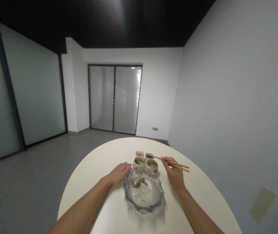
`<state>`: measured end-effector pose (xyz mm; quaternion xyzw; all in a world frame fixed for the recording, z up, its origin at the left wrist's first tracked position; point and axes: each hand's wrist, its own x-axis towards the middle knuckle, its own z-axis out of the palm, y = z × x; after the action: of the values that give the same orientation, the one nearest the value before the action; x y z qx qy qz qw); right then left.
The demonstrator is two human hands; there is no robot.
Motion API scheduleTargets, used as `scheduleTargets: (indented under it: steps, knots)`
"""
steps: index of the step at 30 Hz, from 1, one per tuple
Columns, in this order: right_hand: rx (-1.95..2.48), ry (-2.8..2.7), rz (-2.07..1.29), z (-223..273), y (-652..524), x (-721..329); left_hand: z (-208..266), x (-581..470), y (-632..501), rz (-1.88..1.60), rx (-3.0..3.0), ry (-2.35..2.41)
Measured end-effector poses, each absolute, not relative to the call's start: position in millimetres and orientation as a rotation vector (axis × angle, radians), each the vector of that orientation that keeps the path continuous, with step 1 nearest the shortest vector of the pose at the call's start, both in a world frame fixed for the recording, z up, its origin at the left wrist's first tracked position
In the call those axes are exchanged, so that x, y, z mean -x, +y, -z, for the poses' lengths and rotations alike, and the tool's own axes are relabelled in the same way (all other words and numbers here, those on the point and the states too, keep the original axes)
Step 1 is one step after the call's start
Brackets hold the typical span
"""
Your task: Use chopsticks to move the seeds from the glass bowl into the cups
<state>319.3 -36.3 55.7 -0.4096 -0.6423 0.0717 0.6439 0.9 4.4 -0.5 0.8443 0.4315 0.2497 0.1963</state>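
Observation:
My right hand (174,172) is closed round a pair of wooden chopsticks (178,165). Their tips reach into a small white dish (149,155) of dark bits. To its left is a similar dish (139,154) with pale, nut-like pieces. In front of these stand two small cream cups, the left cup (139,162) holding a little something dark and the right cup (152,165) with contents I cannot make out. My left hand (120,173) lies flat with fingers stretched, beside the left cup and the rim of a scalloped glass bowl (143,201). Several brown strips (139,182) lie inside the bowl.
Everything stands on a round white table (92,169). A white wall (231,97) rises close on the right. Beyond the table are a glass door (114,97) with blinds and, at left, frosted glass panels (33,87).

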Motion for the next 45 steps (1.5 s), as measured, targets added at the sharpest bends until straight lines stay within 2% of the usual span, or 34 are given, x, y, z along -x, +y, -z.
scheduleTargets:
  steps: [9,20,28,45]
  knots:
    - [0.863,-1.807,-0.345,-85,-78,-313,6,3,8,-0.703,-2.335,1.215]
    - [0.904,-1.956,-0.455,-84,-82,-306,9,4,10,-0.705,-2.382,1.193]
    - [0.873,-1.961,-0.448,-85,-82,-306,-10,-3,-3,-0.723,-2.374,1.19]
    - [0.839,-1.917,-0.345,-81,-80,-308,-12,-4,-7,-0.707,-2.333,1.225]
